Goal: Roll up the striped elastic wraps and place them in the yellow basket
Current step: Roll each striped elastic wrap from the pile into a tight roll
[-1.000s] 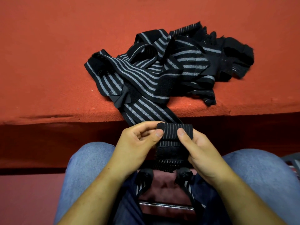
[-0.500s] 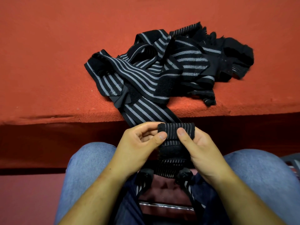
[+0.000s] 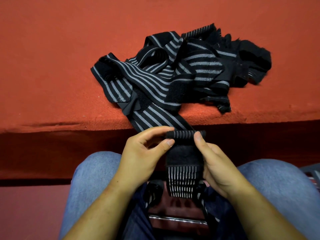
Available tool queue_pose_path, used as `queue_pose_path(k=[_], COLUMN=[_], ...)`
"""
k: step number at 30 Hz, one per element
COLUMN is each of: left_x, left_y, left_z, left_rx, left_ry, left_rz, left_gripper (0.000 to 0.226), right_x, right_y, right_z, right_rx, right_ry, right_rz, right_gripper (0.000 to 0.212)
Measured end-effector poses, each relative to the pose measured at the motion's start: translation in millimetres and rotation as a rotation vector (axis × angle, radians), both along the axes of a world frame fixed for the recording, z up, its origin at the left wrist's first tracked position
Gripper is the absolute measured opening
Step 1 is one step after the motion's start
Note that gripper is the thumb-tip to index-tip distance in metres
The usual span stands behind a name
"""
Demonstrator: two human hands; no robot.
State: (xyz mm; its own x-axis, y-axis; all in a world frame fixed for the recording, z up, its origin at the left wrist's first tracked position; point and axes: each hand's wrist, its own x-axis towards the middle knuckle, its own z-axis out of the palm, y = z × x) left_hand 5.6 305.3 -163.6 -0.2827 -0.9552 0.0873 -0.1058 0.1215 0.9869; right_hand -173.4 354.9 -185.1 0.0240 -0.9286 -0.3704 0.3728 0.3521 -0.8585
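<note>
Striped elastic wraps [image 3: 173,75] are lying heaped on the far red table [image 3: 52,66]. One strip [image 3: 155,118] is trailing off the near edge to the left hand [image 3: 143,153] and right hand [image 3: 214,163] — both are pinching its end, which is tightening from a loose fold into a narrow roll [image 3: 186,135] — rolling is just beginning.

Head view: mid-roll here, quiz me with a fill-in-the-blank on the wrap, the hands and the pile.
The black grey-striped elastic wrap has its rolled top end pinched by ____ hands: left hand and right hand.
The tangled pile of striped wraps lies on a ____ carpeted ledge.
The person holding the wrap wears ____ jeans.
Missing words: both; red; blue.
</note>
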Motion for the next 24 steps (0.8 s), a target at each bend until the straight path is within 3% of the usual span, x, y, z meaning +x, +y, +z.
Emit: queue_pose_path(k=[5,8,19,24], left_x=[1,1,0,-2], left_y=[-1,-2,-1,-1], left_z=[-4,-6,-9,-11], left_rx=[-0.057,-0.047,0.201,0.196], left_ry=[-0.042,-0.023,0.052,0.021], left_rz=[-0.043,-0.060,-0.081,-0.096], left_gripper=[0.031,0.032,0.034,0.045], right_x=[-1,-2,-5,-5], right_y=[0,-1,-1,-2], right_z=[4,4,0,-9], right_rx=[-0.015,-0.032,-0.091,-0.098], right_ry=[-0.063,-0.072,-0.006,0.058], right_rz=[-0.025,-0.063,-0.129,-0.116], right_gripper=[0.065,0.048,0.032,0.027])
